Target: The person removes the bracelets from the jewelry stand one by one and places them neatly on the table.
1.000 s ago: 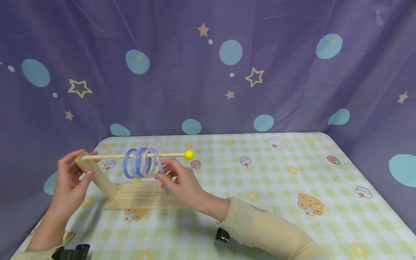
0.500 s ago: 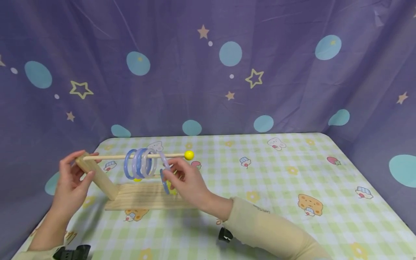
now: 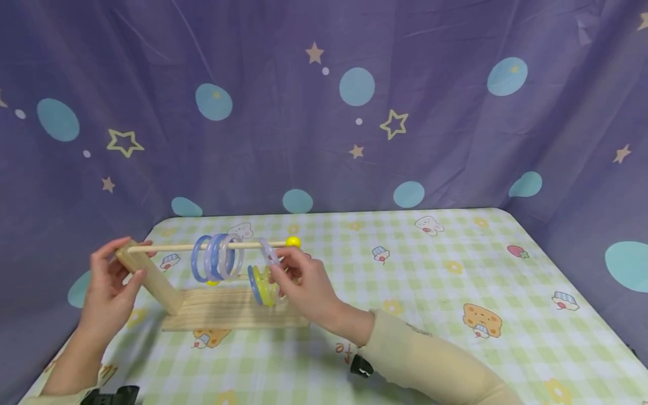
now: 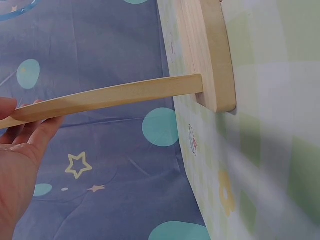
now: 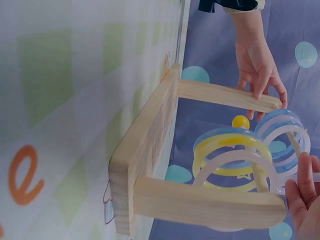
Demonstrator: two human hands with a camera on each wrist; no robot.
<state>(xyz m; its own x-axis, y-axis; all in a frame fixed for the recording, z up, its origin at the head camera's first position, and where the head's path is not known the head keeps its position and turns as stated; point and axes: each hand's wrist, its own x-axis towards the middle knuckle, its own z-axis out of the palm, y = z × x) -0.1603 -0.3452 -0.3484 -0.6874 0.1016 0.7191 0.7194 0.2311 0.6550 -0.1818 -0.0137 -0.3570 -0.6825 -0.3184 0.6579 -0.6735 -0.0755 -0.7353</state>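
Note:
A wooden stand (image 3: 217, 312) with two posts carries plastic rings on horizontal rods. My left hand (image 3: 112, 287) grips the top of its left post (image 3: 158, 284), thumb on the near side. My right hand (image 3: 314, 287) pinches a pale purple ring (image 3: 269, 253) between thumb and fingers, tilted around the upper rod (image 3: 167, 248) near the yellow ball (image 3: 292, 242) at its end. Several blue and pale purple rings (image 3: 215, 259) hang farther left on that rod. On the lower rod hang a blue ring (image 3: 254, 286), yellow rings (image 5: 235, 142) and a pale ring (image 5: 235, 159).
The right post (image 5: 210, 202) rises from the base close to my right fingers in the right wrist view. A second yellow ball (image 5: 240, 121) ends the lower rod. The stand rests on a checked tablecloth (image 3: 430, 292), with a purple curtain (image 3: 253, 140) behind the table.
My right hand has slid the pale purple ring rightward along the upper rod, away from the other rings. The lower rod's rings have come into view. My left hand keeps its grip.

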